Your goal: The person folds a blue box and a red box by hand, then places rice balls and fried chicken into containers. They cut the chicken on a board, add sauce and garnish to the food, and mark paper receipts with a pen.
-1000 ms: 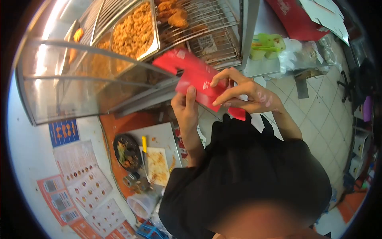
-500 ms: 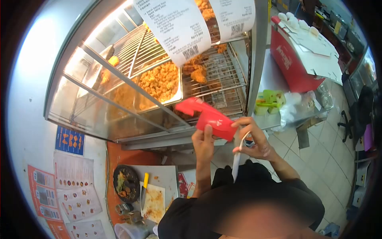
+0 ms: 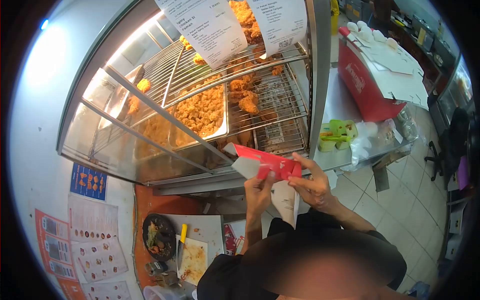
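From my end of the head camera, I have the red carton (image 3: 274,166) near the centre of the frame, set between the two hands and touching both. The left hand (image 3: 256,194) is at its lower left: the thumb presses on the near face and the fingers curl in behind, closed enough to pinch the card. The right hand (image 3: 315,187) is at the carton's right end, fingers partly bent, with fingertips against the upper corner and the end; how firmly it grips, I cannot tell. A grey inner face shows at the carton's left end, tilted toward the left of the frame. Just below it, between the hands, a pale printed piece (image 3: 284,200) hangs down; I can't make out whether it belongs to the carton. Above the hands I see the display cabinet (image 3: 320,75), with fried chicken pieces (image 3: 200,107) in a metal tray and two printed receipts (image 3: 205,31) at the top. At lower left, a yellow-handled knife (image 3: 183,232) lies beside a dark bowl (image 3: 146,239) on the table (image 3: 215,230). A large red box (image 3: 367,82) stands at upper right.
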`<state>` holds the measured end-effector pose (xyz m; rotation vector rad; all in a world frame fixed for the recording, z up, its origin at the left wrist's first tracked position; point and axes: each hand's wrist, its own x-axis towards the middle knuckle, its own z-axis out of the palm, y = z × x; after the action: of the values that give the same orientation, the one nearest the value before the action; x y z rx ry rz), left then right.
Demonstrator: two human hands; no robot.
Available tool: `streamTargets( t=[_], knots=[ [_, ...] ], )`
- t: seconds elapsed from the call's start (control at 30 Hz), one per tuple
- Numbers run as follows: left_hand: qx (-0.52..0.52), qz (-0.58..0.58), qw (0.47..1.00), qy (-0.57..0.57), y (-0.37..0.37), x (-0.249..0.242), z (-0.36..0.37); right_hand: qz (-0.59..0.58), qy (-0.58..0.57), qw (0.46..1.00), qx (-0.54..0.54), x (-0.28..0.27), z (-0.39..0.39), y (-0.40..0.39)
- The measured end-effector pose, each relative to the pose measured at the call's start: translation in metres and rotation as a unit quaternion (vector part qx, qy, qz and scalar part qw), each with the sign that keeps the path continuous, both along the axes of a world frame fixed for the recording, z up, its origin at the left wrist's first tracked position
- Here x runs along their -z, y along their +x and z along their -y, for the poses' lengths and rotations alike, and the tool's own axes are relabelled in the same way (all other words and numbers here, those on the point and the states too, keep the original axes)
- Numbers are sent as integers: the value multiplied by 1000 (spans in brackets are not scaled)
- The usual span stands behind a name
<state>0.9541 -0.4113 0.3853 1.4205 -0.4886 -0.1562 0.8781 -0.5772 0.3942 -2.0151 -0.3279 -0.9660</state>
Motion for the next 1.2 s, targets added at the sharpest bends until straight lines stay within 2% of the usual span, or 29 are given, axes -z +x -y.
streamTargets(
  t=[0.07, 0.1, 0.17, 0.23, 0.3, 0.33, 0.37, 0.4, 0.43, 0.47, 0.5, 0.53, 0.6, 0.63, 0.67, 0.73, 0.8, 0.87, 0.93, 0.97, 1.0, 1.07, 1.1, 1.13, 1.17, 1.2],
  knots=[
    [36, 18, 999, 15, -7, -2, 6, 14, 27, 999, 39, 9, -6, 1],
    [53, -37, 997, -37, -10, 0, 9, 28, 53, 995, 75, 10, -8, 2],
    [87, -115, 982, -123, -10, 7, 9, 33, 32, 996, 78, 10, -7, 3],
    [105, -109, 983, -103, -11, 8, 6, 33, 11, 996, 82, 11, -8, -1],
    [122, -102, 984, -82, -9, 13, -1, -94, 27, 995, 28, 12, -7, -6],
    [146, -115, 982, -37, -6, 23, -10, -95, 26, 995, 25, 10, -4, -7],
    [168, -127, 978, 9, -4, 26, -18, -110, 58, 990, -73, 5, 2, -7],
    [166, -126, 978, 8, -1, 23, -25, -124, 89, 973, -170, -1, 6, -7],
    [221, -77, 968, 89, 1, 18, -33, -125, 89, 973, -173, -14, 5, -8],
    [274, -29, 946, 169, 2, 13, -43, -100, -7, 991, -92, -29, 3, -10],
    [370, 85, 884, 272, 11, 1, -48, -74, -102, 992, -10, -37, 2, -12],
    [392, 77, 865, 303, 8, -5, -51, -78, -101, 992, -13, -28, 2, -10],
    [344, 136, 861, 349, 5, 7, -61, -164, -133, 973, -90, -2, 2, -4],
    [343, 133, 862, 350, 5, 7, -66, -192, -43, 972, -128, -1, 1, -1],
    [308, 158, 864, 367, 7, 6, -71, -193, -43, 971, -133, 3, -4, 1],
    [265, 177, 867, 383, 8, 8, -76, -158, 6, 983, -91, 13, -16, 1],
    [167, 210, 873, 406, 8, 11, -77, -121, 21, 990, -71, 15, -36, 4],
    [125, 180, 881, 418, -3, -8, -73, -84, 35, 994, -53, 15, -57, 10],
    [-63, 56, 955, 284, -11, -14, -69, -55, 145, 982, 109, 18, -76, 21],
    [-102, 138, 949, 263, -13, -6, -74, -95, 279, 950, 98, 30, -85, 28],
    [-114, 136, 947, 266, -16, -8, -82, -97, 280, 951, 85, 25, -89, 31],
    [-18, 171, 931, 321, -24, -11, -99, -203, 429, 880, -31, 11, -92, 39],
    [4, 94, 950, 298, -28, -4, -108, -248, 424, 861, -132, 13, -88, 42],
    [-11, 89, 951, 296, -32, -4, -112, -255, 417, 860, -145, 15, -85, 48],
    [-22, 135, 949, 284, -37, -3, -115, -300, 304, 875, -229, 17, -85, 54],
    [-40, 175, 946, 271, -46, -1, -118, -342, 180, 867, -314, 22, -85, 57]
  ],
)
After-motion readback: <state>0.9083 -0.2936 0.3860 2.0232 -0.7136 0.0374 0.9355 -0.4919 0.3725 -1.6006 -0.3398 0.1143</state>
